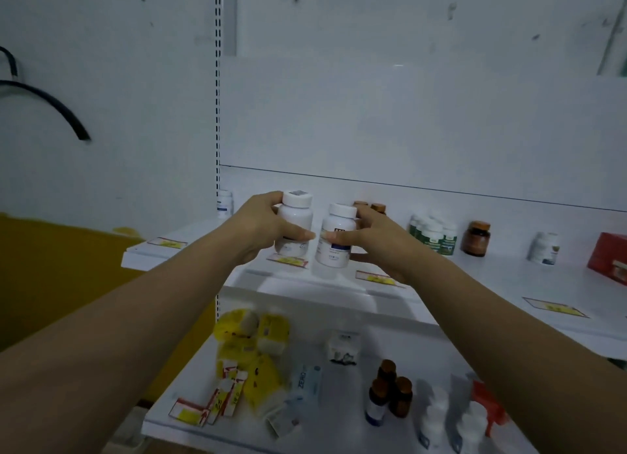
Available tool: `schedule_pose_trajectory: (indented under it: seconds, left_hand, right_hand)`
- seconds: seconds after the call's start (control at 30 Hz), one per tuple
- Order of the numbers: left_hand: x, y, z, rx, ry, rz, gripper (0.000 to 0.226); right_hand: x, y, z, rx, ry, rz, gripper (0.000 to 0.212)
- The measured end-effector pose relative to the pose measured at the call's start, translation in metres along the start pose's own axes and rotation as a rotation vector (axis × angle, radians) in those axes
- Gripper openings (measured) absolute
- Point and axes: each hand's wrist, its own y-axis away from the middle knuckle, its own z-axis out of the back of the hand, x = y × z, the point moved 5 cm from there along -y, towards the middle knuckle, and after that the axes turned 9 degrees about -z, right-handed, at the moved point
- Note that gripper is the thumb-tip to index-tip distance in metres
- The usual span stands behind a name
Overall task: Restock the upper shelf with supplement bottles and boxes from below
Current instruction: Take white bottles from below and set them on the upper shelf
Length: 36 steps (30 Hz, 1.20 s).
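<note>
1. Forearms reach up from both bottom corners. Between them, at 6 o'clock, the lower shelf (237, 433) holds stock not yet moved: yellow packets (247, 352), a small white box (342, 346), three amber bottles (390, 389), and at 5 o'clock white-capped bottles (451, 416) beside a red pack (488, 406).
2. At centre, the left hand (261, 226) has fingers and thumb curled round an upright white bottle (295, 223).
3. The right hand (380, 243) grips a second white bottle (336, 236) the same way, just beside the first at its 3 o'clock.
4. Both bottles sit at the front edge of the upper shelf (492, 277). I cannot tell whether their bases touch it.
5. That shelf already carries a small white jar (224, 204) at 10 o'clock. Towards 3 o'clock stand green-labelled bottles (434, 236), an amber jar (476, 238), a white tub (544, 248) and a red box (609, 257).
6. My reading is that restocking is partway. This pair looks about to be set down, wide gaps remain above, and plenty waits below.
</note>
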Motion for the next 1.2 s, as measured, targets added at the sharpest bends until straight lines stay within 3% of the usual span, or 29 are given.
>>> schedule_pose_trajectory:
  seconds: [0.5, 0.83, 1.07, 1.2]
  left_hand:
    - [0.099, -0.169, 0.056, -0.025, -0.102, 0.111, 0.063]
    - [0.144, -0.211, 0.172, -0.125, -0.206, 0.154, 0.057]
    - [0.186, -0.246, 0.228, -0.013, -0.42, 0.085, 0.057]
    - [0.224, -0.268, 0.235, 0.048, -0.483, 0.044, 0.041]
  right_hand:
    - [0.002, -0.193, -0.018, -0.003, 0.066, -0.086, 0.056]
    - [0.023, -0.286, -0.126, 0.031, 0.211, -0.078, 0.037]
    - [0.025, -0.344, -0.193, -0.119, 0.478, -0.092, 0.051]
    - [0.012, -0.363, -0.21, -0.237, 0.566, -0.18, 0.05]
